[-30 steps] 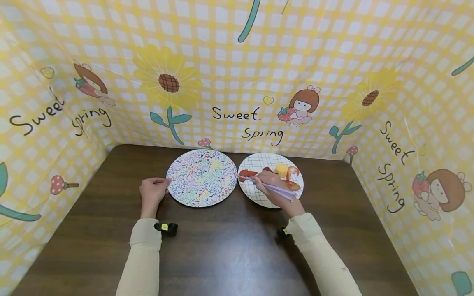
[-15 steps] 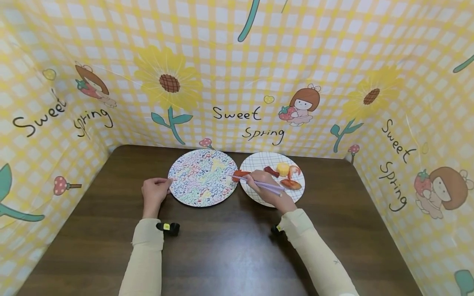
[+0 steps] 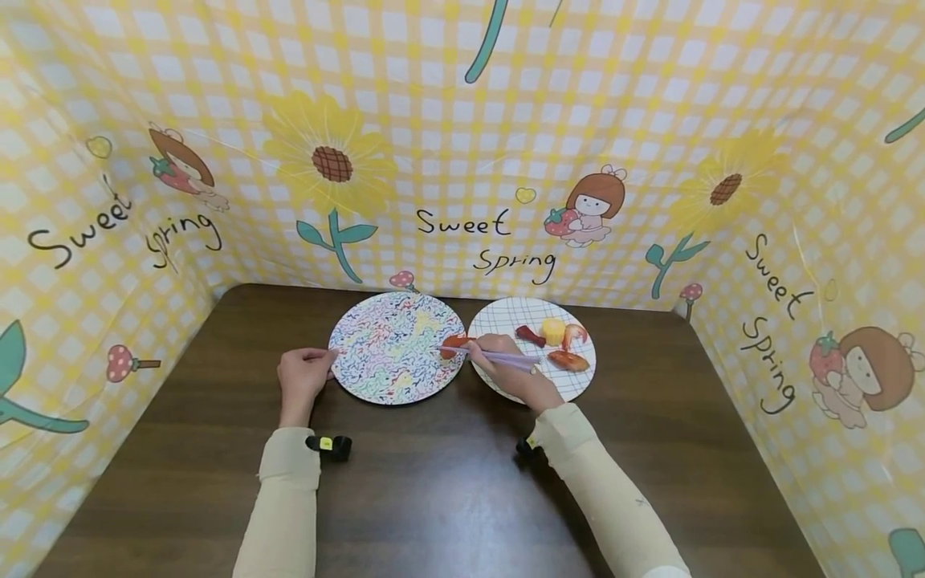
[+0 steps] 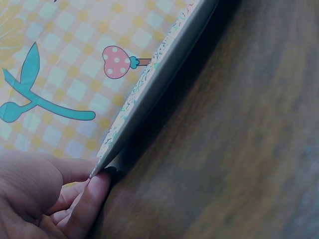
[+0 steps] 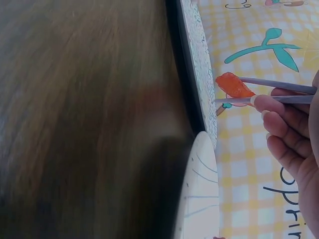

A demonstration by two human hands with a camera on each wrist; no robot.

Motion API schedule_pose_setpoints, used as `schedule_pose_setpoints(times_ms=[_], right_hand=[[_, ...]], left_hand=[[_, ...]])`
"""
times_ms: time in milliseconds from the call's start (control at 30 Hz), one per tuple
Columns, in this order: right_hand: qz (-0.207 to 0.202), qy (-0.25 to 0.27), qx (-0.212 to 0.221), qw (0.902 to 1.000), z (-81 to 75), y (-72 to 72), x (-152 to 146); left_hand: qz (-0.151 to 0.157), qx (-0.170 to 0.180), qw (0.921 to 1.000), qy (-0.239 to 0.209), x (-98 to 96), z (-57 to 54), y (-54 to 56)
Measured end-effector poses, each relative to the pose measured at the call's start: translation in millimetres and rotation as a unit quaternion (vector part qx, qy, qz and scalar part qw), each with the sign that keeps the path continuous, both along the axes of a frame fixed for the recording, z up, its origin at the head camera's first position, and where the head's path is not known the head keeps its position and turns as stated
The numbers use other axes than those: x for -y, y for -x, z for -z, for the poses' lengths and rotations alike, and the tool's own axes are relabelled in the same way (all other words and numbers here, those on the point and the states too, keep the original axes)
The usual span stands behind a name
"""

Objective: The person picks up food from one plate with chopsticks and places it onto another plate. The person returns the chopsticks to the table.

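Note:
In the head view my left hand pinches the left rim of a round plate with a multicoloured squiggle pattern; the left wrist view shows thumb and finger at its edge. My right hand holds a pair of purple chopsticks. Between their tips, in the right wrist view, is a glossy orange-red food piece, over the right side of the squiggle plate. Beneath my right hand lies a white plate with a blue grid, partly covered by the hand.
On the grid plate sit a dark red drumstick-like piece, a yellow chunk, a shrimp and a browned piece. A checked cloth walls the back and sides of the dark wooden table.
My right hand has moved left with the chopsticks, carrying the orange-red food piece from over the grid plate to over the squiggle plate. My left hand keeps its hold on the rim.

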State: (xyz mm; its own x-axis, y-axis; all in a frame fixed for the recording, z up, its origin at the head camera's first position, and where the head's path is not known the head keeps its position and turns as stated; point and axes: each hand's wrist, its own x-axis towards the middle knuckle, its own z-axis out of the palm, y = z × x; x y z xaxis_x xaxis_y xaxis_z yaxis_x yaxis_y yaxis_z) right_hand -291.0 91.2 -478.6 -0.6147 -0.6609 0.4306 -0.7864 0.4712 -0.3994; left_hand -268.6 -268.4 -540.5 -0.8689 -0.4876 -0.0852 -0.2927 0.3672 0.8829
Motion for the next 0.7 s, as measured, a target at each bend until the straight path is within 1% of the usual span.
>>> schedule_pose_setpoints(times_ms=[33, 133, 200, 267, 300, 367, 433, 567, 700], right_hand=[[-0.009, 0.004, 0.003, 0.9999, 1.8, 1.2, 1], [-0.026, 0.025, 0.049, 0.9982, 8.5, 7.2, 4], [-0.024, 0.038, 0.092, 0.9948, 13.3, 12.1, 6], [-0.017, 0.053, 0.141, 0.9885, 17.5, 16.7, 7], [-0.013, 0.052, 0.158, 0.9860, 18.8, 18.3, 7], [-0.012, 0.051, 0.172, 0.9837, 20.3, 20.9, 7], [-0.018, 0.051, 0.169, 0.9841, 20.4, 22.5, 8], [-0.025, 0.045, 0.140, 0.9888, 19.4, 24.2, 10], [-0.016, 0.032, 0.143, 0.9890, 19.1, 24.7, 12]], left_hand=[[0.000, -0.001, 1.0000, 0.000, -0.1, -0.1, -0.2], [-0.002, 0.001, 1.0000, 0.004, 0.0, -0.4, -0.5], [-0.001, 0.001, 1.0000, 0.003, 0.2, -1.0, -0.6], [-0.001, 0.003, 1.0000, 0.001, 0.5, -1.7, -0.8], [0.001, 0.004, 1.0000, -0.001, 0.4, -2.0, -0.7], [0.004, 0.004, 1.0000, -0.006, 0.1, -2.3, -0.7], [0.005, 0.004, 0.9999, -0.008, -0.2, -2.5, -1.0], [0.007, -0.001, 1.0000, -0.006, -0.5, -2.4, -0.9], [0.010, -0.003, 0.9999, -0.002, 0.5, -2.3, -0.5]])
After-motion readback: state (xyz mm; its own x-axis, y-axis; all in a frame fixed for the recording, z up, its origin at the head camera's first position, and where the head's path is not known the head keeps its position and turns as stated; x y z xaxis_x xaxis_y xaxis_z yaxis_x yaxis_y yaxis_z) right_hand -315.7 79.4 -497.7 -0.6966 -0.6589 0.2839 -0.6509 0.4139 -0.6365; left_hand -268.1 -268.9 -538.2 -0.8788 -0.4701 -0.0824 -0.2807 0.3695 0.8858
